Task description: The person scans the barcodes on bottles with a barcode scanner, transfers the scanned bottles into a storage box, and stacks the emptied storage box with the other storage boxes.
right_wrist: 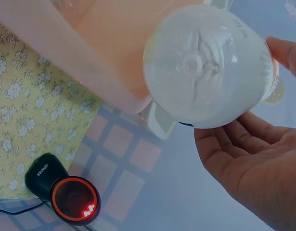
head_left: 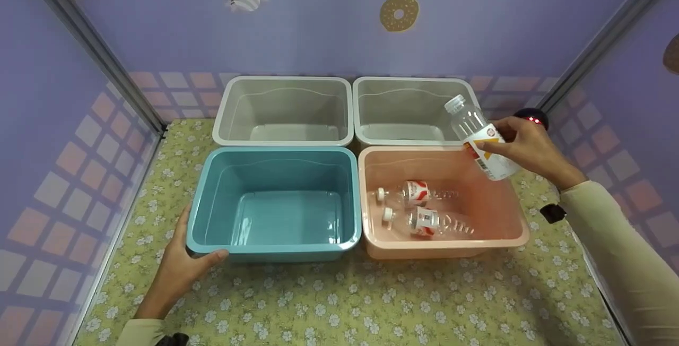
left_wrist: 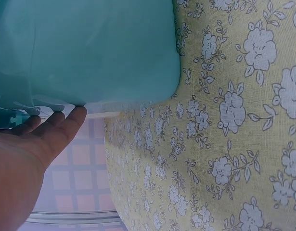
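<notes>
In the head view my right hand [head_left: 525, 144] grips a clear plastic bottle [head_left: 469, 123] by its white-and-orange label, tilted with its white cap up and to the left. The bottle is above the right rear part of the peach tub [head_left: 445, 243]. From the right wrist view the bottle's base [right_wrist: 193, 67] shows, with thumb and fingers on opposite sides. Two capped bottles, one with a red-and-white label [head_left: 417, 192] and one nearer the front [head_left: 426, 221], lie inside the peach tub. My left hand [head_left: 180, 266] rests at the blue tub's [head_left: 273, 249] front left corner, fingers extended along its side.
Two grey tubs, left [head_left: 284, 143] and right [head_left: 416, 79], stand behind the coloured ones against the purple wall [head_left: 318, 22]. A black device with red lights [right_wrist: 73, 199] stands on the floral cloth [head_left: 329, 303] at the right. Side walls border the cloth.
</notes>
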`<control>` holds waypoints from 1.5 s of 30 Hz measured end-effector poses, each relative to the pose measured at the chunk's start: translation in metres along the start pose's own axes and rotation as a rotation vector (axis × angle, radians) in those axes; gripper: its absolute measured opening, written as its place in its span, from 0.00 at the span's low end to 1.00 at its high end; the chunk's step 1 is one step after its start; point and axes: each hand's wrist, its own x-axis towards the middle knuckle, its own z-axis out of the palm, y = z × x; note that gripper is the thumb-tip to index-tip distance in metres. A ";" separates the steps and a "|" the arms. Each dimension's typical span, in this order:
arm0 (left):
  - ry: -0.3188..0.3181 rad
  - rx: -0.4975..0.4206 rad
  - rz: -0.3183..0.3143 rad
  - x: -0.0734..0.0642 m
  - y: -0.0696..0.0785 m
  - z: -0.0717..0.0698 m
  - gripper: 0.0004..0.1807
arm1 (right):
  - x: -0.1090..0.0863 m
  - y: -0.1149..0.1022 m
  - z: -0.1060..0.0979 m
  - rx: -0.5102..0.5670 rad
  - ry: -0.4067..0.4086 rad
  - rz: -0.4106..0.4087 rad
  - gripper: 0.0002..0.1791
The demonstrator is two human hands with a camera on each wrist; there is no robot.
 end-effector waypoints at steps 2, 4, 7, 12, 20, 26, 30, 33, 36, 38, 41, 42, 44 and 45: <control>-0.001 0.001 0.000 0.000 0.000 0.000 0.68 | 0.000 0.003 -0.002 -0.005 0.021 -0.004 0.34; -0.001 0.010 -0.002 0.000 -0.001 -0.001 0.68 | 0.000 0.006 -0.004 -0.013 0.041 -0.005 0.33; 0.000 0.007 -0.001 0.000 -0.001 0.000 0.68 | 0.001 0.012 -0.007 -0.020 0.068 0.007 0.32; 0.000 -0.011 0.014 0.000 -0.001 0.001 0.67 | 0.001 0.023 -0.012 -0.015 0.093 0.036 0.32; 0.015 0.018 -0.005 0.000 -0.001 0.000 0.69 | 0.004 0.041 -0.017 0.044 0.095 0.072 0.34; 0.017 0.005 0.006 -0.001 -0.001 0.001 0.69 | 0.003 0.052 -0.020 0.058 0.121 0.101 0.35; 0.014 0.002 0.010 -0.001 0.001 0.002 0.68 | 0.000 0.059 -0.019 0.055 0.144 0.132 0.40; 0.015 -0.001 0.012 -0.002 0.001 0.002 0.68 | -0.001 0.064 -0.018 0.064 0.156 0.168 0.45; 0.017 -0.007 0.021 -0.002 0.001 0.003 0.68 | -0.001 0.071 -0.017 0.073 0.173 0.204 0.50; 0.021 -0.012 0.023 -0.002 0.001 0.003 0.68 | -0.001 0.075 -0.015 0.068 0.193 0.220 0.51; 0.024 -0.023 0.024 -0.002 0.000 0.003 0.68 | -0.002 0.082 -0.014 0.065 0.224 0.235 0.50; 0.024 -0.027 0.024 -0.002 0.000 0.003 0.68 | -0.002 0.085 -0.013 0.070 0.235 0.238 0.50; 0.023 -0.037 0.024 -0.002 0.000 0.003 0.68 | -0.003 0.091 -0.012 0.081 0.255 0.245 0.48; 0.021 -0.042 0.024 -0.001 0.000 0.003 0.68 | -0.004 0.093 -0.012 0.092 0.262 0.251 0.47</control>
